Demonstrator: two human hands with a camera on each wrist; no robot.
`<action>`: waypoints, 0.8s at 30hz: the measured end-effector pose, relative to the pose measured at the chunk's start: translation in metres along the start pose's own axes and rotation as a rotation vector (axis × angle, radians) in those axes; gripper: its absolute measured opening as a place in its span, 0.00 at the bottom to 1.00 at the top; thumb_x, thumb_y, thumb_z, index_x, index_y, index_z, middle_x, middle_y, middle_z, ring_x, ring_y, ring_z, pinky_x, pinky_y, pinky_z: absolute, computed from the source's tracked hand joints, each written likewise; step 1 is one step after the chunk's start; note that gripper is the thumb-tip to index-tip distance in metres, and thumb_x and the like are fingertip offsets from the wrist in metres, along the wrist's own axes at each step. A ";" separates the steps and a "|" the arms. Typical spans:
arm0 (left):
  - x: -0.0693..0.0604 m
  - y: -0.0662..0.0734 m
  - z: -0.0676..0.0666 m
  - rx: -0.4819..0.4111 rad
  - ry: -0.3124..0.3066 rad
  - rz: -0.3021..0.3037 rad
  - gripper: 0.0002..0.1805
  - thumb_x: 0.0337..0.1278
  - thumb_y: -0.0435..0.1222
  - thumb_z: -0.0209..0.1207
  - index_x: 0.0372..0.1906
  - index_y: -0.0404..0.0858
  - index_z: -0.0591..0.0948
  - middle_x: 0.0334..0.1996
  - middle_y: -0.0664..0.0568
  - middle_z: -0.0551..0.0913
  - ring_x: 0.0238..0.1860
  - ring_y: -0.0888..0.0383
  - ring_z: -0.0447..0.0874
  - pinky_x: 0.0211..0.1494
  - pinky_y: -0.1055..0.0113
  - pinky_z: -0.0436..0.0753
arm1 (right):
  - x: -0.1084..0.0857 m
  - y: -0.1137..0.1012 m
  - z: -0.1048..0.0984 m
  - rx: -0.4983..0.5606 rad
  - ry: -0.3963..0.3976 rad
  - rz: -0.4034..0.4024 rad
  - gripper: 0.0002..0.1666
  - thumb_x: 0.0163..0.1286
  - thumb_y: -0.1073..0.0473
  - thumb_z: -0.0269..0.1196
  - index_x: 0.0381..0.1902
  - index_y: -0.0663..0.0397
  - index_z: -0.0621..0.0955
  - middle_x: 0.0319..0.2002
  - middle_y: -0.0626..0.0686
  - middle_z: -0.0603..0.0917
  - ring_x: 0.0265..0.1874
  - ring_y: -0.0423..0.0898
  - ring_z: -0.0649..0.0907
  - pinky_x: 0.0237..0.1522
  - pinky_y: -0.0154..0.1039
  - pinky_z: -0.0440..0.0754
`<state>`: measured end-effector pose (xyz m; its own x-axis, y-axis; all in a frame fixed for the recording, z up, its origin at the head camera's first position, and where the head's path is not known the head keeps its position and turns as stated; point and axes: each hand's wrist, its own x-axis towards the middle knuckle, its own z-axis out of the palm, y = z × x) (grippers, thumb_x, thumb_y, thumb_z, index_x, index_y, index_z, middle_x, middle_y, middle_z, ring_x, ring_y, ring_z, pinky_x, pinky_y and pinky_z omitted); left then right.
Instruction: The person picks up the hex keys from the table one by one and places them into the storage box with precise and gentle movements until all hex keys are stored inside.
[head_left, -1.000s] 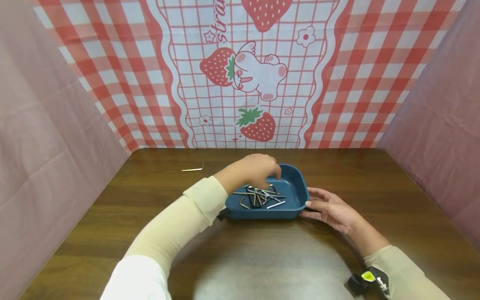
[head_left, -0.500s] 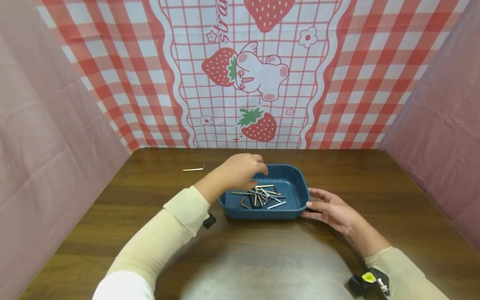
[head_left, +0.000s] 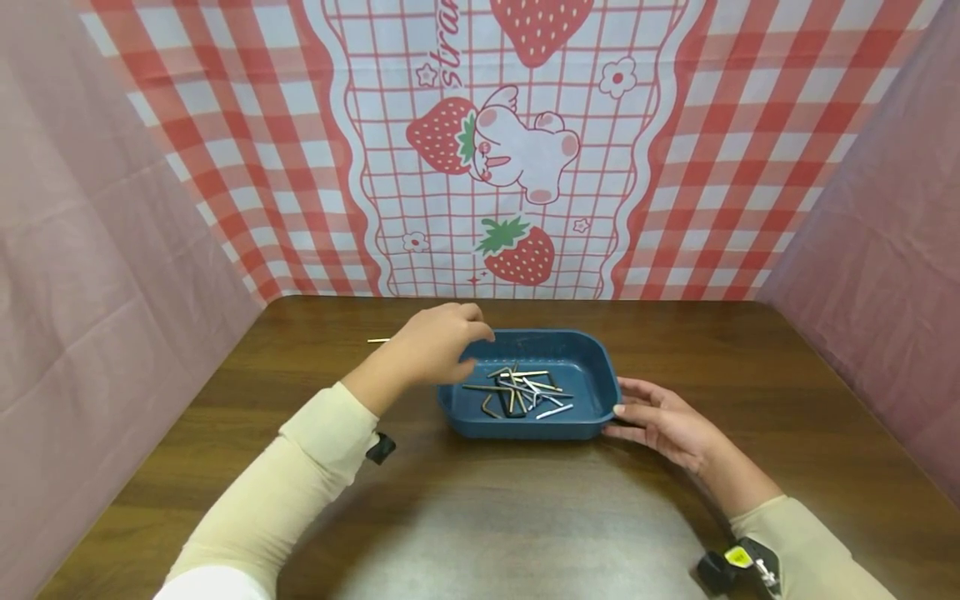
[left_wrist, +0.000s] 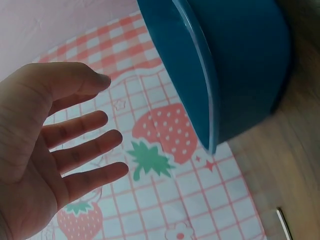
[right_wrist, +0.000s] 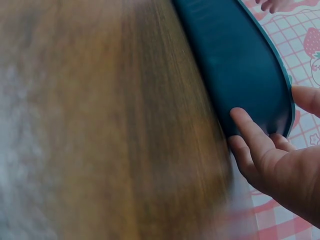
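A blue rectangular tray (head_left: 525, 429) stands on the table, holding a jumbled pile of L-shaped hex keys (head_left: 516, 388), some brassy, some silver, some black. My left hand (head_left: 429, 346) hovers over the tray's left end with fingers spread; the left wrist view shows the hand (left_wrist: 47, 157) bare, apart from the tray wall (left_wrist: 245, 65). At the tray's right front corner, my right hand (head_left: 667, 421) holds it. In the right wrist view its thumb touches the rim and the fingers (right_wrist: 245, 125) press the outer wall.
One lone hex key (head_left: 378, 340) lies on the wooden table (head_left: 525, 517) left of the tray, partly hidden by the left hand. A strawberry-print checked cloth (head_left: 517, 167) hangs behind the table, and pink cloth (head_left: 870, 225) hangs at both sides.
My left hand has drawn back leftward from above the hex keys, uncovering more of the pile and now covering part of the lone key. The right hand and tray stay put.
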<state>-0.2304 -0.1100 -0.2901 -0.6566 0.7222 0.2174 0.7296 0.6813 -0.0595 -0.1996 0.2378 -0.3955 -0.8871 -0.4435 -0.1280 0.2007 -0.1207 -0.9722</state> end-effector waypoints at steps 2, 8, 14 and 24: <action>-0.004 -0.004 0.000 0.003 -0.003 -0.023 0.21 0.50 0.37 0.65 0.54 0.43 0.83 0.47 0.50 0.79 0.47 0.52 0.79 0.45 0.56 0.81 | 0.000 0.000 0.000 -0.002 0.002 0.003 0.43 0.71 0.69 0.56 0.73 0.73 0.45 0.62 0.65 0.66 0.50 0.52 0.81 0.54 0.54 0.76; -0.017 -0.014 0.000 0.003 -0.022 -0.097 0.24 0.49 0.37 0.66 0.55 0.43 0.82 0.48 0.49 0.78 0.49 0.52 0.77 0.46 0.54 0.81 | 0.001 0.000 -0.001 -0.013 0.002 0.006 0.43 0.71 0.68 0.56 0.73 0.73 0.44 0.61 0.65 0.67 0.50 0.52 0.82 0.54 0.53 0.76; -0.026 -0.024 0.000 -0.012 0.005 -0.149 0.25 0.47 0.41 0.70 0.54 0.44 0.82 0.46 0.49 0.77 0.47 0.51 0.76 0.45 0.53 0.80 | 0.001 0.001 -0.002 -0.005 -0.004 -0.002 0.43 0.71 0.69 0.56 0.72 0.74 0.44 0.59 0.63 0.69 0.49 0.51 0.82 0.54 0.53 0.77; -0.039 -0.046 0.003 -0.055 0.041 -0.212 0.26 0.45 0.38 0.71 0.54 0.40 0.82 0.45 0.48 0.78 0.43 0.51 0.78 0.44 0.54 0.80 | 0.002 0.003 -0.001 0.008 -0.005 -0.011 0.43 0.70 0.70 0.56 0.72 0.75 0.44 0.60 0.64 0.69 0.49 0.51 0.82 0.53 0.52 0.77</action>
<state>-0.2384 -0.1692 -0.2992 -0.7890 0.5572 0.2590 0.5860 0.8091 0.0445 -0.2016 0.2376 -0.3985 -0.8873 -0.4463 -0.1160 0.1937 -0.1325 -0.9721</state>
